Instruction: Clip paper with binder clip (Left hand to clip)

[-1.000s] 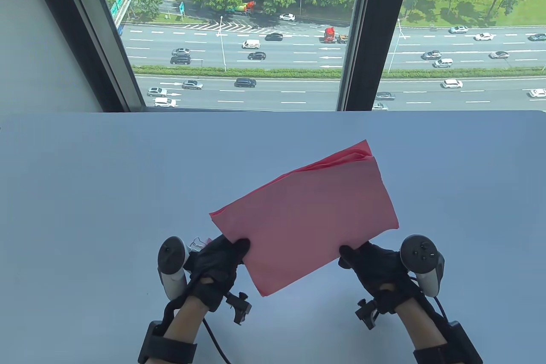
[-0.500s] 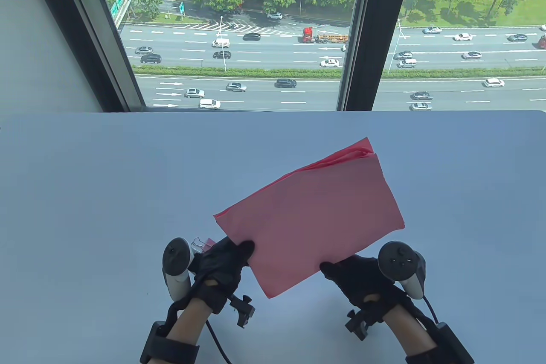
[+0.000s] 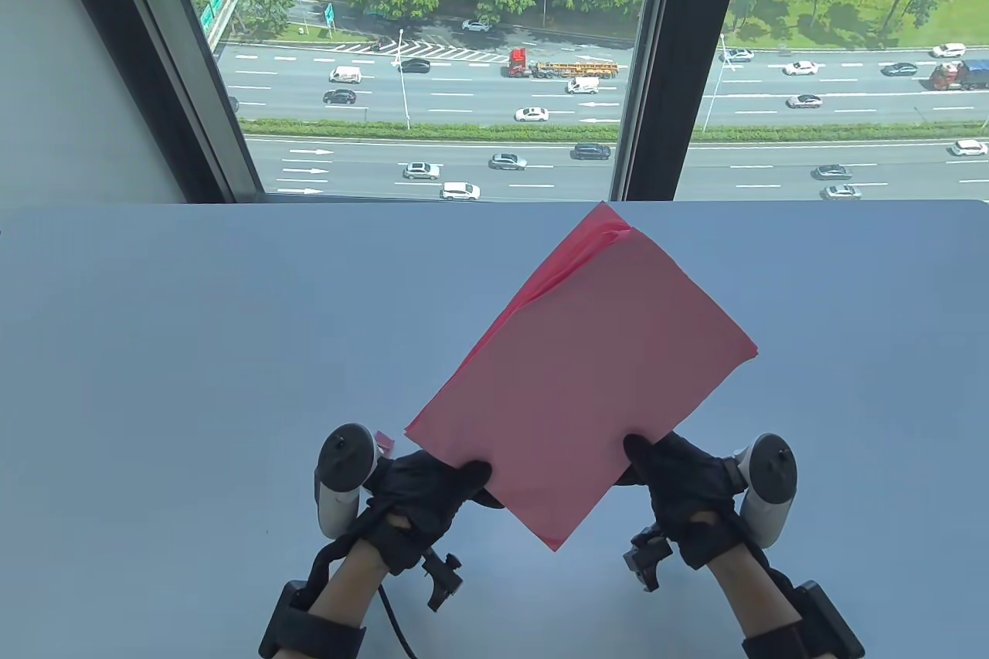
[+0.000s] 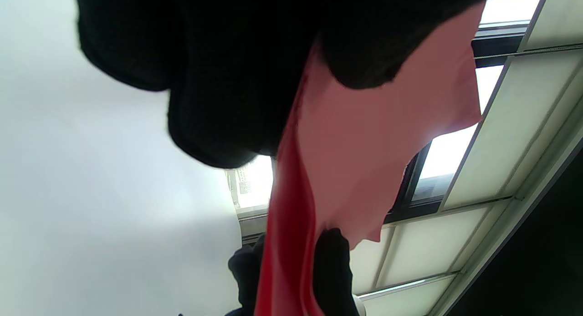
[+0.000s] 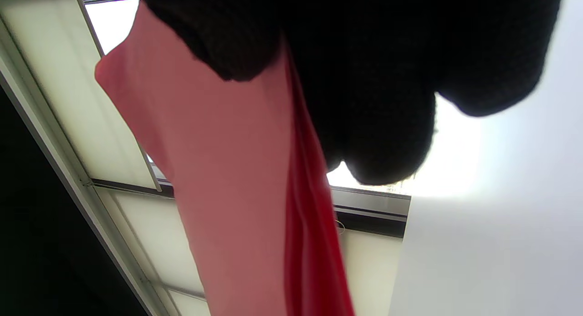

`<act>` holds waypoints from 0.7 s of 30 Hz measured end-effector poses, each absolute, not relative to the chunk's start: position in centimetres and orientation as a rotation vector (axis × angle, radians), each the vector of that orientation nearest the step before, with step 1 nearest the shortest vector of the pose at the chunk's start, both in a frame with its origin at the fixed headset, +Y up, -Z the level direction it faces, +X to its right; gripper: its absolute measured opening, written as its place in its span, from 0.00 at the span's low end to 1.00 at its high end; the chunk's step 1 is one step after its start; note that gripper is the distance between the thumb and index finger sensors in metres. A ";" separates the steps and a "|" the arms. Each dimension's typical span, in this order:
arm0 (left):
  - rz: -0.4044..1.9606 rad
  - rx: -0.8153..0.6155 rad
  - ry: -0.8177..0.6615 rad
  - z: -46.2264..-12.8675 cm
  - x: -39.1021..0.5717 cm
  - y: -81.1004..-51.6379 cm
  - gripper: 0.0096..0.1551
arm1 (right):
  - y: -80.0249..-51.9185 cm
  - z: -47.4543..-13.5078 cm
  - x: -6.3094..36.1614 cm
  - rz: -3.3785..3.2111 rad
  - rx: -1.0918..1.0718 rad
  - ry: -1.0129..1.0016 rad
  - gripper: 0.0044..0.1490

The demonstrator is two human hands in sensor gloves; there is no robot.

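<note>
Both hands pinch the pink paper stack [image 3: 587, 373] above the surface [image 3: 154, 350], left hand [image 3: 421, 493] and right hand [image 3: 684, 477] at its near edges; the sheets fan apart at the far corner, so they could slip out of line before clipping.

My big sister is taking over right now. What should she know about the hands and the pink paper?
Left hand: pinches the pink paper stack at its near-left edge.
Right hand: pinches the near-right edge.
The stack is held up off the table, its far corner fanned open.
A small pink bit shows behind the left hand; whether it is the binder clip cannot be told.
Done: paper gathered and lifted. Left: clip it with the left hand.
</note>
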State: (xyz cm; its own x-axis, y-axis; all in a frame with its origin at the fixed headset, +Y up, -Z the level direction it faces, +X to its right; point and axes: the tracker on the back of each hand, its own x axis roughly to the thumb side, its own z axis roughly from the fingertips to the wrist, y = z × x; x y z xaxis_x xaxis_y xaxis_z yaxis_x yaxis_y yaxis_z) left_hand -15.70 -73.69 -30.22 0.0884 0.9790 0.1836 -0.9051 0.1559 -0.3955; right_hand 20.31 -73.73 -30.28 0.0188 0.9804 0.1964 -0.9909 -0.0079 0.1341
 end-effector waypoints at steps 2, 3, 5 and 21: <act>1.321 -0.074 -0.407 -30.3 -17.2 -72.7 0.29 | -73.7 -30.7 21.2 1.613 0.227 -0.061 0.28; 1.277 -0.024 -0.391 -30.4 -17.9 -72.4 0.31 | -73.8 -30.8 21.5 1.623 0.219 -0.039 0.27; 1.148 0.096 -0.326 -30.4 -19.6 -71.7 0.32 | -74.1 -31.1 22.0 1.644 0.190 -0.023 0.27; 0.495 0.015 0.136 -31.3 -24.9 -72.6 0.36 | -75.5 -31.8 21.7 1.895 0.211 0.281 0.27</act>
State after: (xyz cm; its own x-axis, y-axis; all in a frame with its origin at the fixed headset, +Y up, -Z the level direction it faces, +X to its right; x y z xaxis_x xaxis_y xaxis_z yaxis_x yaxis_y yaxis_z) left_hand -24.89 -72.62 -31.26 0.8710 0.4748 -0.1263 -0.4729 0.8799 0.0472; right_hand 21.68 -75.45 -31.80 -0.3326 0.9430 0.0085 -0.8999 -0.3201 0.2962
